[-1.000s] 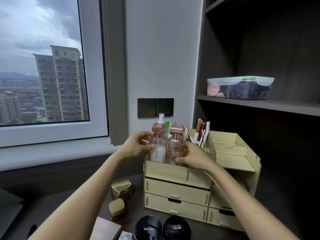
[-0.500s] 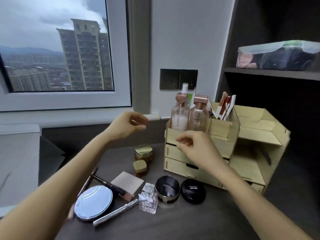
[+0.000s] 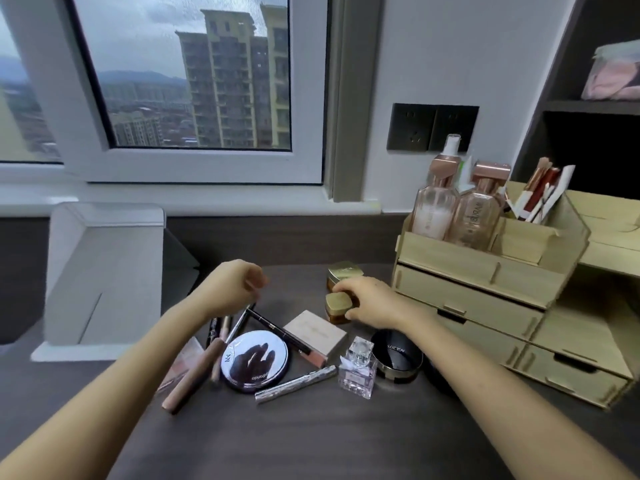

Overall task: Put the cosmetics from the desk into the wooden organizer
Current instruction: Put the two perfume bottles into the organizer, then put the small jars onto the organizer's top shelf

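Gold-lidded jar (image 3: 336, 304) at frame centre is gripped by the right hand (image 3: 372, 301) on the desk (image 3: 311, 438), left of the wooden organizer (image 3: 485, 296); the left hand (image 3: 233, 287) is held loosely curled, empty

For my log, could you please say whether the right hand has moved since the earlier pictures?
Yes: the right hand went from the bottles in the wooden organizer down and leftward onto the nearer gold-lidded jar.

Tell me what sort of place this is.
Probably a bedroom or study in a high-rise flat: a dark desk beside a window overlooking apartment towers, strewn with cosmetics such as a round compact and a gold-lidded jar, next to a wooden organizer and wall sockets.
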